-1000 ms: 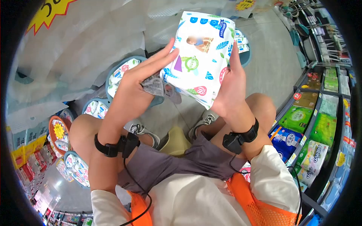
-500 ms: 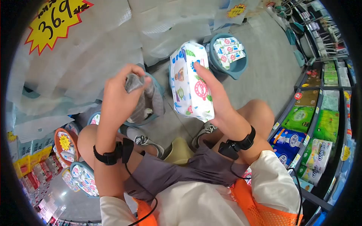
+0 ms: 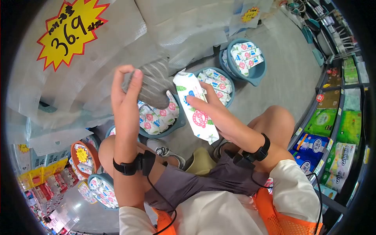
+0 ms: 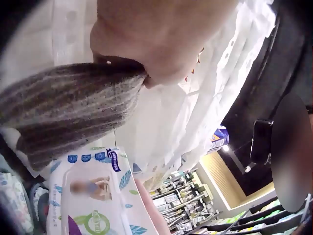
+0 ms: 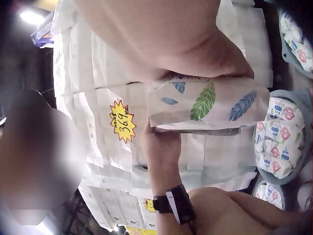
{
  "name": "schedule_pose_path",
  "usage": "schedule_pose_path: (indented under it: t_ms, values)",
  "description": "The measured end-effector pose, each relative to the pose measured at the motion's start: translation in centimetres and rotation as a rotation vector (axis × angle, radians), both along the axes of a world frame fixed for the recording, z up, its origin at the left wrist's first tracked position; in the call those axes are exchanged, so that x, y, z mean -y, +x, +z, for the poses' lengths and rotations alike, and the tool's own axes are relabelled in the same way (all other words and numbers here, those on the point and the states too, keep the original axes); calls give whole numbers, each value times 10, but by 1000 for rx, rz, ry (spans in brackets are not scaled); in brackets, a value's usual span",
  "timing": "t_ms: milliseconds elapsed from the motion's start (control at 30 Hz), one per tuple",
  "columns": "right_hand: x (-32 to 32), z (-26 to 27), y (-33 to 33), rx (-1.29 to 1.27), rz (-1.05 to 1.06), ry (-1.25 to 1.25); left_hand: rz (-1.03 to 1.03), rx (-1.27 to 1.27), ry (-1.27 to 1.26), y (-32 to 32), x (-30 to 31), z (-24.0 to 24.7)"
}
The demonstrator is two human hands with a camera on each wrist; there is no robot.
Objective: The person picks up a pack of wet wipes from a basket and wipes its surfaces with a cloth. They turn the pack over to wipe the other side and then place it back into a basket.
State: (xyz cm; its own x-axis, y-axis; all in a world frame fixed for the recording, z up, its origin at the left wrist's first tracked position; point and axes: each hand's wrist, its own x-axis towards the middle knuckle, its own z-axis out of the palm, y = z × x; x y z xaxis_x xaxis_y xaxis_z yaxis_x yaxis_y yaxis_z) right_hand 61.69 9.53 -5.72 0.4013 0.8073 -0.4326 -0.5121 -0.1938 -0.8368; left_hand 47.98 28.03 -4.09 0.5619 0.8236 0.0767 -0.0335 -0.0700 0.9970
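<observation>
My right hand (image 3: 219, 113) grips a white pack of wipes (image 3: 194, 105) printed with leaves and a pink round badge, thumb along its narrow side. The pack is tilted, and its long side faces up in the head view. To the left, my left hand (image 3: 127, 92) pinches a grey striped cloth (image 3: 154, 82) that spreads out from the fingertips. In the left wrist view, the cloth (image 4: 73, 103) hangs just above the pack's front (image 4: 93, 191), which bears a picture of a baby. The right wrist view shows leaf prints on another side of the pack (image 5: 210, 105).
Blue tubs (image 3: 182, 120) filled with similar packs stand on the floor beyond my knees, with a stacked blue tub (image 3: 258, 74) farther right. An orange tub (image 3: 96, 152) is at left. Tissue packs (image 3: 321, 121) line the right shelf. A price sign (image 3: 72, 33) hangs on wrapped stock.
My left hand has come away from the pack and moved left, and the cloth in it has opened out. My right hand has turned the pack from its front onto its narrow side and lowered it.
</observation>
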Motion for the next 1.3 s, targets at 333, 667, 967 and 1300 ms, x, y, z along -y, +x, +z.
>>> schedule_pose_path:
  t_ms: [333,667,967,1300]
  values:
    - [-2,0,7,253,61,-36,-371,19,-187,7,17,7]
    - [2,-25,9,570,105,39,-169,-200,515,17,21,-12]
    - [3,-5,13,919,128,-56,-183,-271,619,8,22,-6]
    - [4,7,16,1217,167,-151,-256,-311,790,-4,15,-17]
